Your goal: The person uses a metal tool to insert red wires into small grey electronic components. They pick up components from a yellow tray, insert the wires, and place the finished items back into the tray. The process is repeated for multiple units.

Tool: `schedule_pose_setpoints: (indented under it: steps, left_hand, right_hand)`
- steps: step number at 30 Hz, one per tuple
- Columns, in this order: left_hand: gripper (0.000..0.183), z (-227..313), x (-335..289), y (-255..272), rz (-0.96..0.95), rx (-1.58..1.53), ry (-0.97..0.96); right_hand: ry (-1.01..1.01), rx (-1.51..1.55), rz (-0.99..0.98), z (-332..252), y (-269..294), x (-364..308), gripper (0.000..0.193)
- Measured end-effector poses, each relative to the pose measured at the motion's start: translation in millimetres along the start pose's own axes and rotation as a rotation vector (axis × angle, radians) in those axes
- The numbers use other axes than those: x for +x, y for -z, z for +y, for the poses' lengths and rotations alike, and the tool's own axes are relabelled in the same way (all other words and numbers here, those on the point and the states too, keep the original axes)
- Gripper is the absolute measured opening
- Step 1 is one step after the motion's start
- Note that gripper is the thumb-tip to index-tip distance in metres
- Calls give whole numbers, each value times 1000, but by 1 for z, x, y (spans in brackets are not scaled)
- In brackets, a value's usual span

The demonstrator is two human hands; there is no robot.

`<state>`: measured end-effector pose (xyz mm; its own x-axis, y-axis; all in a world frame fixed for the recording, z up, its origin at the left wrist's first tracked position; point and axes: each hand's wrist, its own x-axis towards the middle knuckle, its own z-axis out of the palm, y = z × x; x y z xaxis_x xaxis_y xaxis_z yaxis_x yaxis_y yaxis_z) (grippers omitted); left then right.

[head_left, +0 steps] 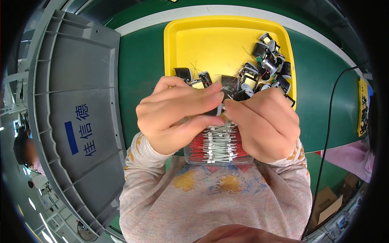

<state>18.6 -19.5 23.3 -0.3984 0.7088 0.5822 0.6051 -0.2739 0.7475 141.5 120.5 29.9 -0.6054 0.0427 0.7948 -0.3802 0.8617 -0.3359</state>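
My left hand is closed on a small black part with a grey rim, mostly hidden behind the fingers. The fingertips of my right hand are pinched together right at that rim; whatever lies between them is too small to make out. Just below both hands sits a clear plastic box, filled with short white-and-red wire pieces. Beyond the hands, a yellow tray carries several small black-and-silver motor-like assemblies with thin wires, heaped on its right side and around its near edge.
A large grey plastic crate stands along the left of the green table. A black cable runs down the right side. Farther right are another yellow tray, pink cloth and a cardboard box. Another person shows at far left.
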Motion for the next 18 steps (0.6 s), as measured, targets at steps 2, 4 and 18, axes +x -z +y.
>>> schedule_pose_setpoints:
  steps: [2,4,18]
  left_hand:
    - [39,0,2,-1,-12,-67,91]
    - [40,-1,-2,-5,73,-251,280]
    - [36,2,8,-7,159,-404,396]
  right_hand:
    - [-82,31,-6,-3,-1,1,36]
    - [-193,107,11,-3,-4,1,24]
    - [-473,373,45,14,-13,10,13]
